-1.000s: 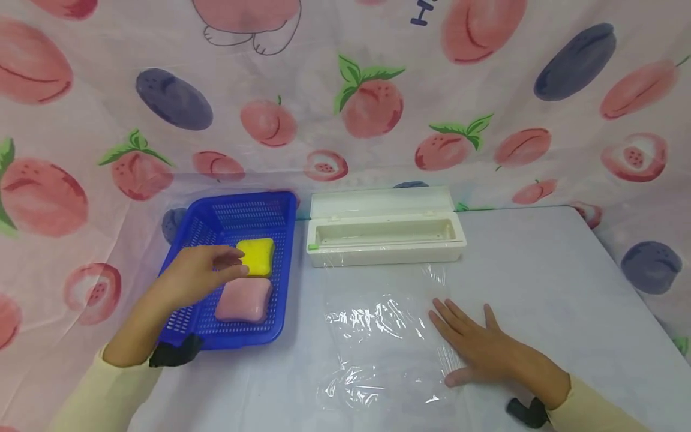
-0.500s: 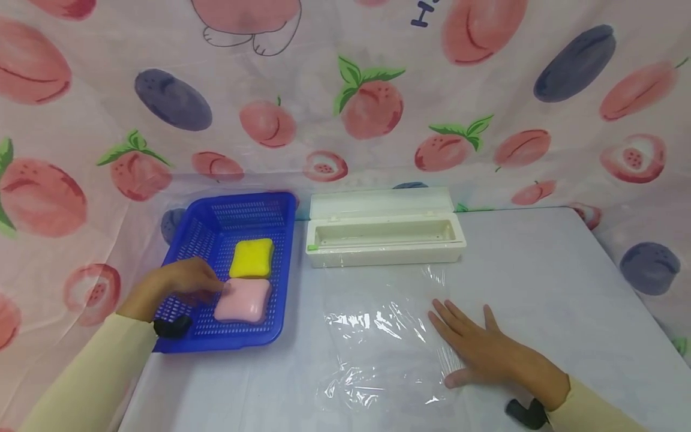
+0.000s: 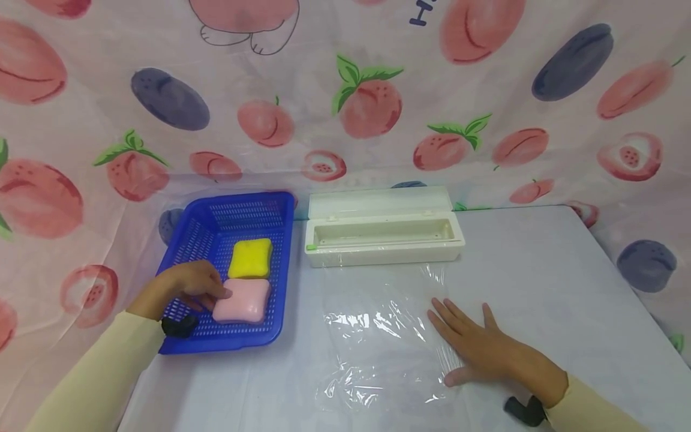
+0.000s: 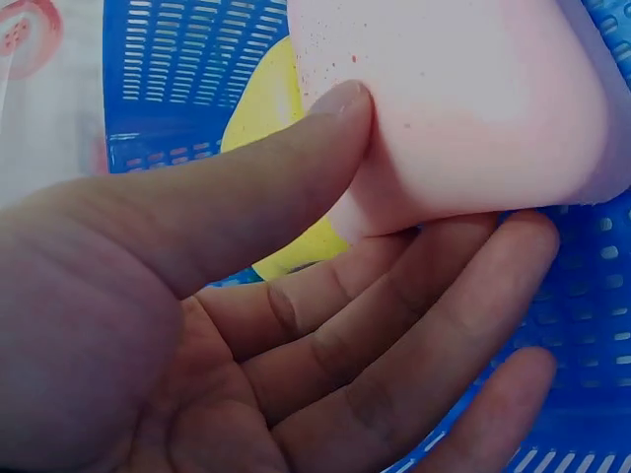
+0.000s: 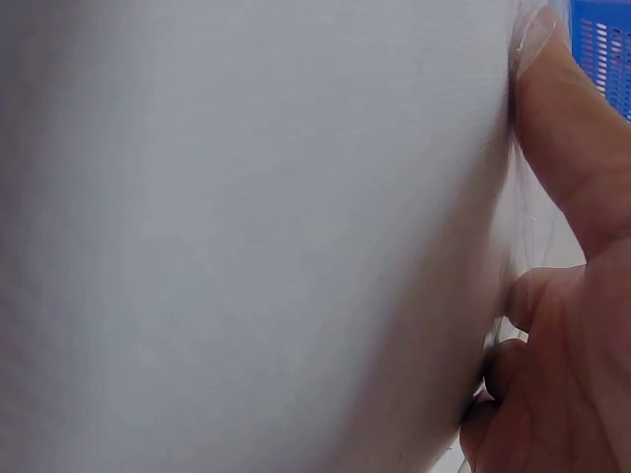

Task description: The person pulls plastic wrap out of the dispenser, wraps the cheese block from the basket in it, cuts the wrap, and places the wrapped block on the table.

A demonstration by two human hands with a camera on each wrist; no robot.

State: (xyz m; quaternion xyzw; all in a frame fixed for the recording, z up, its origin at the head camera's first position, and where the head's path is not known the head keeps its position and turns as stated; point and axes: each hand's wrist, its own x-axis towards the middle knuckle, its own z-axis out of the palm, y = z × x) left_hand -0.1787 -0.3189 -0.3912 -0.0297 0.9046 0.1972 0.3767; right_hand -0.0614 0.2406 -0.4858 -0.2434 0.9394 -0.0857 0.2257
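My left hand (image 3: 194, 285) reaches into the blue basket (image 3: 288, 276) and pinches the left edge of a pink, cushion-shaped sponge (image 3: 243, 302). In the left wrist view the thumb lies on the sponge's face and the other fingers are curled at its lower edge. A yellow sponge (image 3: 251, 258) of like shape rests just behind the pink one. On the table, my right hand (image 3: 480, 348) lies flat with spread fingers along the right edge of a sheet of clear plastic wrap (image 3: 372, 324).
A white cling-film dispenser (image 3: 385, 257) with its lid (image 3: 380, 203) raised stands behind the wrap, and the sheet runs out from its front. A small green piece (image 3: 311, 247) sits at its left end. A fruit-print cloth (image 3: 324, 78) hangs behind the white-covered table (image 3: 540, 276).
My left hand has come down from over the yellow sponge to the pink one's left edge and taken hold of it. The right hand has stayed in place on the wrap.
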